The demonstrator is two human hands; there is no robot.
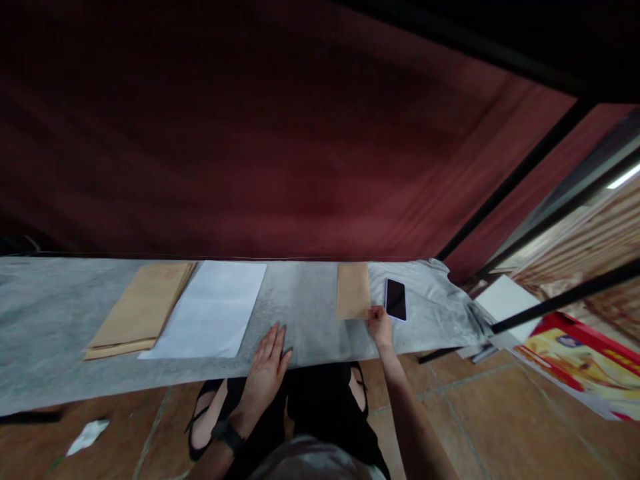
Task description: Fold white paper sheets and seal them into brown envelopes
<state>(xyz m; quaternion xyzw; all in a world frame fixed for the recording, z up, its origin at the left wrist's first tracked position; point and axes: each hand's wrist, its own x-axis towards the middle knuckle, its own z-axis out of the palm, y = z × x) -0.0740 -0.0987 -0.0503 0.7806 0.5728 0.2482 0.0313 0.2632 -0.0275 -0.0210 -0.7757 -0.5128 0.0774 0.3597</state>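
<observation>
My right hand [380, 325] is closed at the lower right corner of a small brown paper envelope [353, 291], with its fingers pinched on the edge. The envelope lies flat on the grey cloth. Just right of that hand rests a dark-screened phone [396, 299]. My left hand [267, 367] lies flat with fingers stretched out at the table's near edge, holding nothing. To its left is white paper [214, 307], partly beside and against a stack of large brown envelopes [143, 307].
A grey cloth [300, 293] covers the narrow table. Behind it hangs a dark red curtain [280, 167]. Black metal bars [520, 177] stand at the right, near a red and yellow box [585, 360]. A crumpled white scrap [88, 436] lies on the tiled floor.
</observation>
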